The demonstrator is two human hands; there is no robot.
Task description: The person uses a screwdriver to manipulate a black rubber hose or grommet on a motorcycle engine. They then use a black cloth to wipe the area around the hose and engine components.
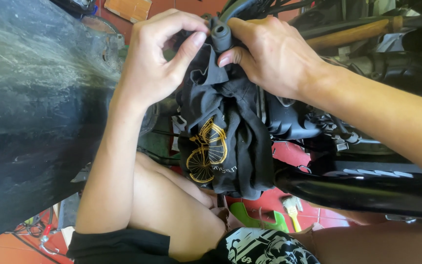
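Head view, looking down. Both hands work at the top centre of the frame on a black cloth (225,132) bunched around a dark rubber fitting (220,33), apparently part of a motorcycle.

- Left hand (159,58): thumb and forefinger pinched narrow on a fold of the cloth just left of the fitting.
- Right hand (269,54): fingers curled over the fitting's right side, thumb pressed into the cloth beneath it. Closed grip, holding cloth and fitting together.
- The cloth carries a yellow bicycle print and hangs down from the hands toward the person's knee (181,215). Long axis runs far to near, the free end pointing near.
- The fitting's rounded end points far; how much lies under the cloth cannot be told.

Risks, as judged:
- The pinch on the left is small; a tug could pull the fold free and let the cloth slide off the fitting.
- The loose hanging end sits just beside the glossy black frame tube (362,188) and the wiring (335,129) on the right, and could snag there.
- The dusty black panel (35,107) at left crowds the left forearm, limiting room to move.
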